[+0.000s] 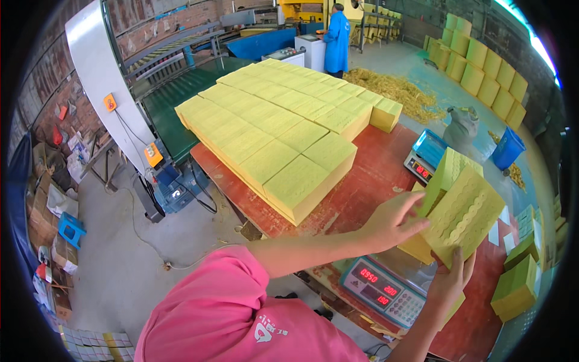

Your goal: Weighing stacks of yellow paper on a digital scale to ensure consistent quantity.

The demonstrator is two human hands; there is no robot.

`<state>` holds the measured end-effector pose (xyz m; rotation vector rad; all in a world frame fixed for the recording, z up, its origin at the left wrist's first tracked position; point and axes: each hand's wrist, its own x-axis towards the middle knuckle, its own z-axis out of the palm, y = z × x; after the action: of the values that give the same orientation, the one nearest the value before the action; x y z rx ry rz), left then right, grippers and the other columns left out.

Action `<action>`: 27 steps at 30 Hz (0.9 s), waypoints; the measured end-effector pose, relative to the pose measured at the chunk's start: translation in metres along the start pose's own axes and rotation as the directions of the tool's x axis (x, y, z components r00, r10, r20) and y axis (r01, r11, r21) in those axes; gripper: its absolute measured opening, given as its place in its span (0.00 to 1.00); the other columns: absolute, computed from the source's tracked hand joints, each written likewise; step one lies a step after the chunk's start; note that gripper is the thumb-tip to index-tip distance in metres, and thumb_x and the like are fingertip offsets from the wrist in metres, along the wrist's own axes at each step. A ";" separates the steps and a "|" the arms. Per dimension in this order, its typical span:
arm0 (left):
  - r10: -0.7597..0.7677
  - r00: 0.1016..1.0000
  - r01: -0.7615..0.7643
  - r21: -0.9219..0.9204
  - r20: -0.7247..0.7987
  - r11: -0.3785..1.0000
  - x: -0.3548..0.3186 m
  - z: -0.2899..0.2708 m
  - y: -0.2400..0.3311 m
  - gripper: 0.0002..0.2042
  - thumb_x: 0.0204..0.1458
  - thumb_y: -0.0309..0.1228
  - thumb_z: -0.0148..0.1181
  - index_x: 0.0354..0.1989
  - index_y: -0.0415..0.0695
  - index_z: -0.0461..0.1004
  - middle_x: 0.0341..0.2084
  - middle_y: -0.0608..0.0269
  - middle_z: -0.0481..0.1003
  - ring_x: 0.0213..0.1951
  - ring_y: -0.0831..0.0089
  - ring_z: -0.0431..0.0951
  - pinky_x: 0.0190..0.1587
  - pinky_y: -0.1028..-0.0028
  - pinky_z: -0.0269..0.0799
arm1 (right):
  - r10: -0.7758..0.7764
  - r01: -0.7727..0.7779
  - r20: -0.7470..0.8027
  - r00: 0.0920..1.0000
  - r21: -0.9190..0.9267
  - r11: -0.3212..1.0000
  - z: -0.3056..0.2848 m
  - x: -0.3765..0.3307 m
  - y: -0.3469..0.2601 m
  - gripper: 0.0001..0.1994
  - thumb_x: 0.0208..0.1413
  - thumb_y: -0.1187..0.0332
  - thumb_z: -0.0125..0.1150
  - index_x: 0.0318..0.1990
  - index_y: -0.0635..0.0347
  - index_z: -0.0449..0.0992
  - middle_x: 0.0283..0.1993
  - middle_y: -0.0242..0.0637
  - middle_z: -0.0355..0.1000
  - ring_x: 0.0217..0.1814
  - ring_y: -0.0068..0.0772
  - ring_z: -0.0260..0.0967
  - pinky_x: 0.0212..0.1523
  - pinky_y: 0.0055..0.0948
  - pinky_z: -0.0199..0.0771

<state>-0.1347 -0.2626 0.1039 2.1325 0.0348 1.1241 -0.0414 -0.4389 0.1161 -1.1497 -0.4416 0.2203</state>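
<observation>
One yellow paper bundle (467,214) is held tilted above the red tabletop (386,154), just beyond the nearer scale (384,291), its broad face turned up toward the head camera. Its long axis slants from the lower left to the upper right, away from the wearer, and rows of raised, scalloped embossing run the same way. The right hand (447,282) is clamped on the bundle's near lower edge, thumb over the face. The left hand (389,223) has its fingers parted by the bundle's left edge; whether the tips touch cannot be told. Matte, straight-sided yellow blocks (271,136) form a broad rectangular slab at the left, faintly textured on top. The tabletop looks scuffed and worn; a second scale (427,154) bears a shiny blue pan.
</observation>
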 end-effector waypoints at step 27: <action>-0.743 0.664 0.709 -0.386 0.084 0.590 -0.211 -0.071 -0.090 0.15 0.64 0.26 0.47 0.58 0.38 0.65 0.54 0.57 0.71 0.57 0.70 0.69 0.61 0.67 0.62 | -0.134 0.285 0.300 0.945 -0.547 0.787 0.060 -0.143 0.175 0.16 0.58 0.80 0.50 0.54 0.63 0.69 0.45 0.48 0.72 0.44 0.50 0.73 0.46 0.36 0.73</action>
<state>-0.2911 -0.2245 -0.0740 1.4514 0.6308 0.6351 -0.1864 -0.3748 -0.0562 -1.6752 -0.9005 0.0211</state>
